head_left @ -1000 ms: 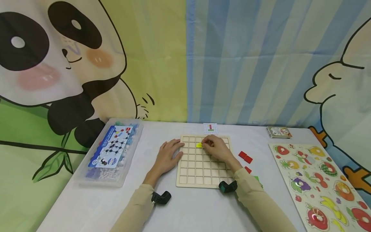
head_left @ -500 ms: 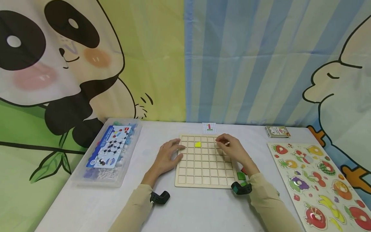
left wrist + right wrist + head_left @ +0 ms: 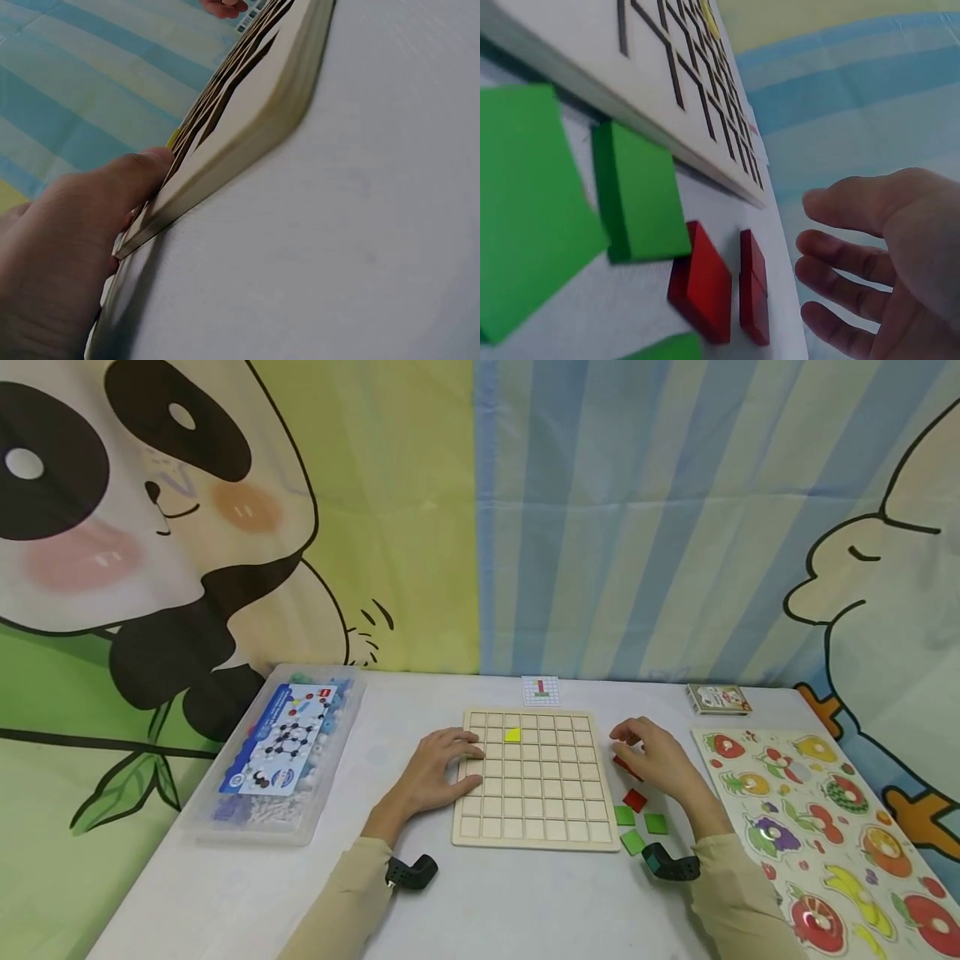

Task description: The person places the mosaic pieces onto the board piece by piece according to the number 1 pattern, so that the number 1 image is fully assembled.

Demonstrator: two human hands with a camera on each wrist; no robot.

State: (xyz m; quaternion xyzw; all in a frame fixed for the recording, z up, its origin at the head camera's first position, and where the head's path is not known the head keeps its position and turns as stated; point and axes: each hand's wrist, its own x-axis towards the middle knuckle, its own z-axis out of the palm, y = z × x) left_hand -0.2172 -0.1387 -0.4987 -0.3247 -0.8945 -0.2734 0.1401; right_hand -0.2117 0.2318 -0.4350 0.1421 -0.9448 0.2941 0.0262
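A pale wooden grid board point(image 3: 533, 831) lies on the table, with one yellow square tile point(image 3: 513, 735) in an upper cell. My left hand point(image 3: 432, 767) rests at the board's left edge; in the left wrist view its thumb point(image 3: 142, 171) lies on the rim. To the board's right, my right hand point(image 3: 660, 762) hovers near the red tiles, fingers loosely bent, holding nothing. Two red tiles point(image 3: 754, 300) lie end to end, partly hidden under this hand in the head view. Another red tile point(image 3: 634, 800) and several green tiles point(image 3: 656, 823) lie nearer to me.
Behind the board is a small pattern card point(image 3: 540, 691). A clear plastic case point(image 3: 330, 802) of small parts stands at the left. On the right are a fruit picture board point(image 3: 757, 827) and a small card box point(image 3: 718, 699). A printed curtain point(image 3: 637, 527) hangs behind the table.
My right hand has let go of the yellow tile and moved right, off the board to above the red tiles. My left hand stays at the board's left edge.
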